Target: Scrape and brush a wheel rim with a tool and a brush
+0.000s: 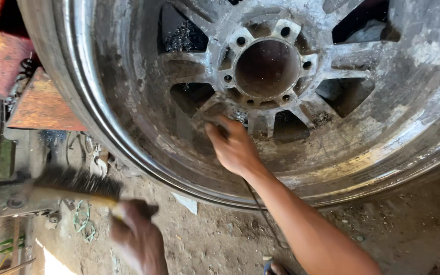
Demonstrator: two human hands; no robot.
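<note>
Right hand (232, 147) is pressing fingers against a spoke of the heavy, rigid, grimy alloy wheel (383, 127), while left hand (136, 231) is gripping a light, stiff-bristled brush (77, 182) by its handle.

L hand (137, 239) grips brush (77, 182); R hand (234, 147) on wheel rim (128, 122).

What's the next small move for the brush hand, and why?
Probably bring the wire brush up onto the wheel rim. The left hand holds it off the metal, blurred, while the right hand rests on a spoke and grime coats the rim.
</note>
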